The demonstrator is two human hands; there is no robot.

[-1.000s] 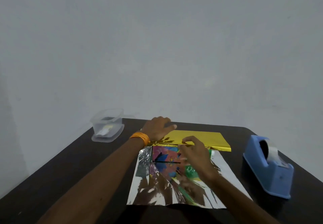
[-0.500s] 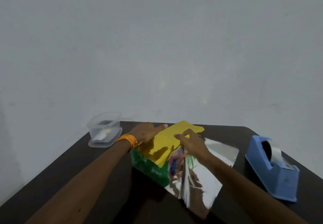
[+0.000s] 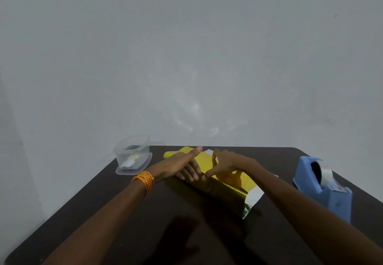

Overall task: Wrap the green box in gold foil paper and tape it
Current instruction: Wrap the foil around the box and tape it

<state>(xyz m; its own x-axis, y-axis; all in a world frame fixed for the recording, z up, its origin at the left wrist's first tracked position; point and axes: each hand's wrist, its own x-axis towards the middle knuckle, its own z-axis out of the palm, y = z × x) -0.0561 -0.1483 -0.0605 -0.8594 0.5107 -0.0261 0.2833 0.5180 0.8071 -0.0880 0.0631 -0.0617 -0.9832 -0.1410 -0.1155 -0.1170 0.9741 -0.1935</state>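
**Q:** Where is the box, and what are the hands doing?

**A:** From my remote seat, I see a long parcel lying slantwise on the dark table (image 3: 145, 223), between a tub and a tape dispenser. The gold foil paper (image 3: 226, 188) covers it, so the green box inside is hidden from me. The silver underside of the foil shows at the open near end. My left hand (image 3: 182, 167) lies flat along the top with the fingers straight. My right hand (image 3: 226, 165) is spread wide just beside it and presses the foil down. Neither hand grips anything.

**Q:** How would you do this step well?

**A:** I judge the overlap is being smoothed. I'd pull the foil snug and crease it along the box edge. One flat hand should pin the seam while the other fetches tape. Foil springs back and crinkles easily.

**Q:** Any containers?

**A:** A clear plastic tub (image 3: 132, 157) stands at the far left with no lid on it. It holds something small and pale that I cannot identify. The blue tape dispenser (image 3: 323, 190) at my right carries a roll.
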